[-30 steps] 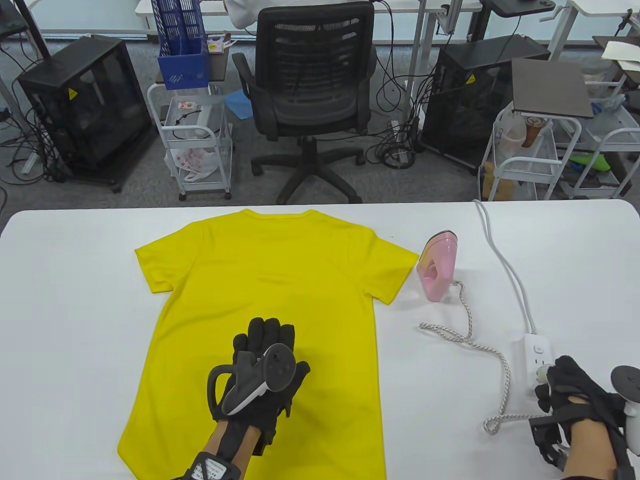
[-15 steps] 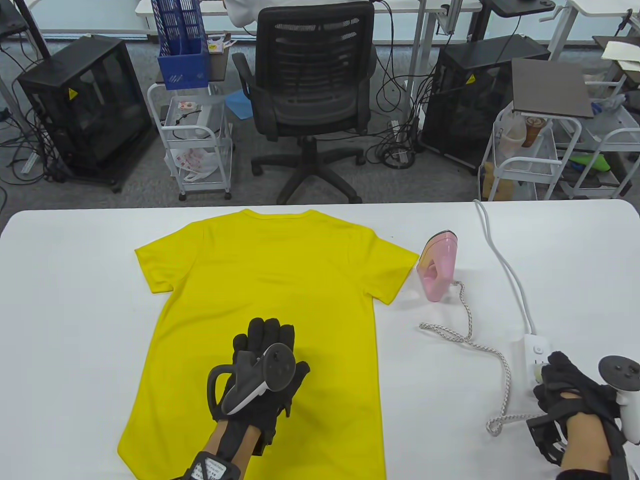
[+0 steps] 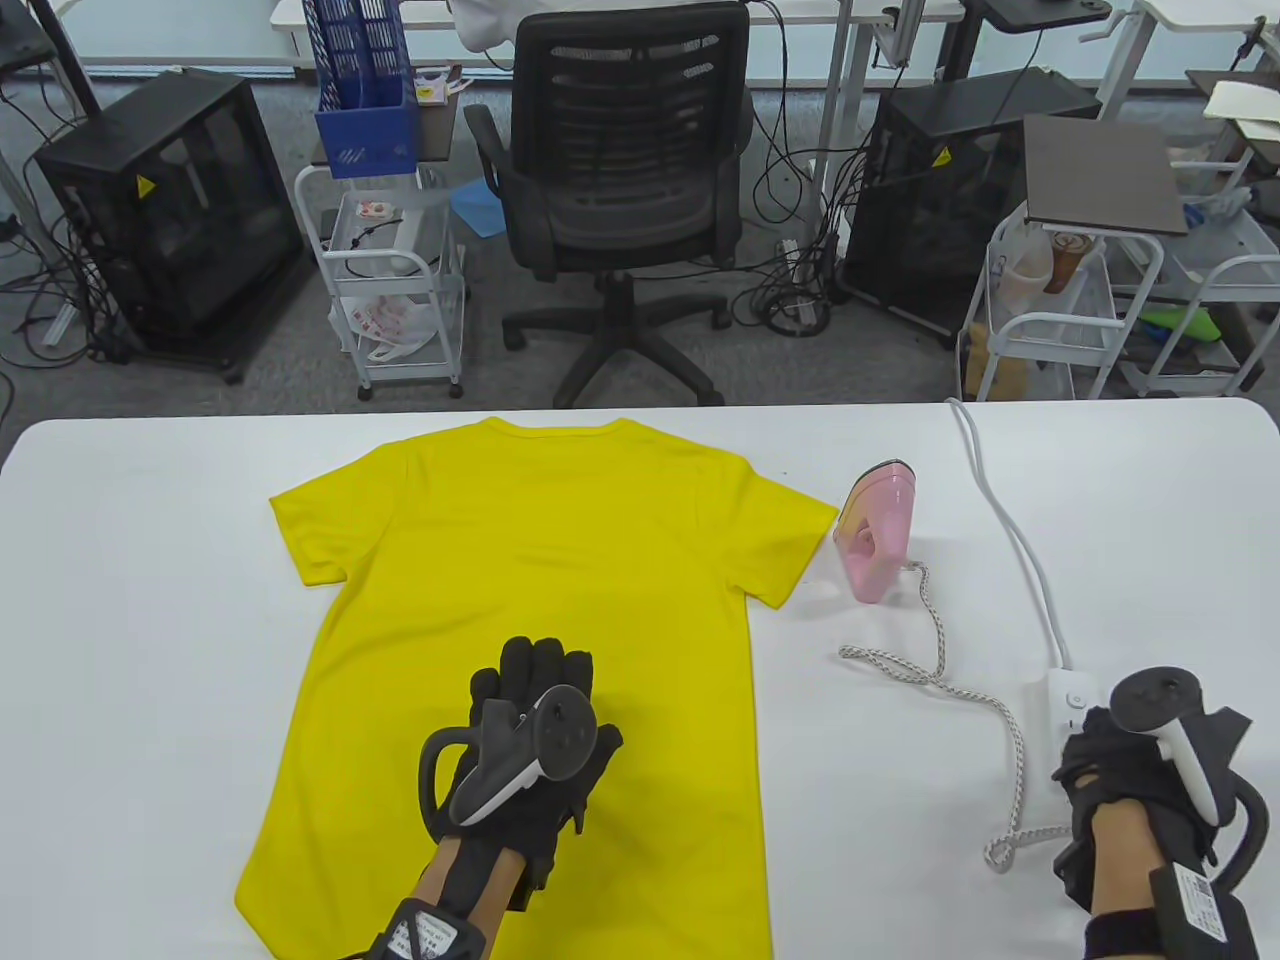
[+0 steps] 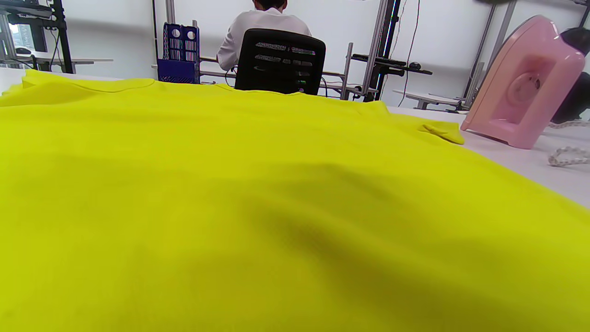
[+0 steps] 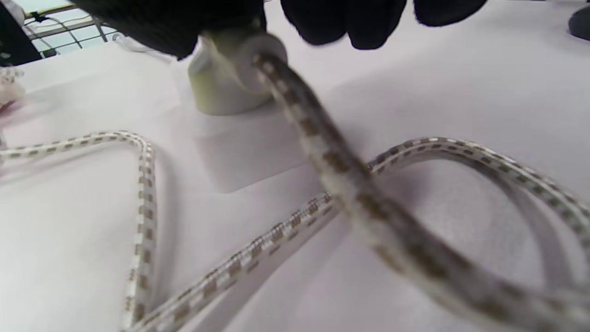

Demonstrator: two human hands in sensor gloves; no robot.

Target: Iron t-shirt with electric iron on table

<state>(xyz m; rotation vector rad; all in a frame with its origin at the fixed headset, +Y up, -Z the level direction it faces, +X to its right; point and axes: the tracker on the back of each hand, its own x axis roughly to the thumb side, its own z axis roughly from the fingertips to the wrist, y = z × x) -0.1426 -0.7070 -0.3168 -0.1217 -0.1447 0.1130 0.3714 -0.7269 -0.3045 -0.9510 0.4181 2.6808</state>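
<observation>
Under the right hand: the right hand is closing its fingers around the white plug of the iron's braided cord, seating it at the near end of the power strip.
Change at the right hand: over the last second it has been rolling over the strip, its tracker swinging from the outer side to the top of the hand, while the hand has barely shifted along the surface.
Meaning for the task: this is looking like the plugging-in step; whether the plug is fully home cannot be told, since the glove is hiding the socket.
Cord by the right hand: it is looping just inward of the wrist and then running away from the hand toward the iron.
Under the left hand: the left hand is resting flat, fingers spread, on the lower middle of the yellow t-shirt, pinning it; it has not moved in this second.
Beyond the hands: the pink iron is standing on its heel, untouched, just beside the shirt's sleeve on the right-hand side, well ahead of the right hand.
Progress: ironing itself is not yet beginning; the shirt is lying spread and face-flat on the surface.
Next, as a judgement: the right hand is likely needing to let go of the plug and reach forward for the iron's handle.
</observation>
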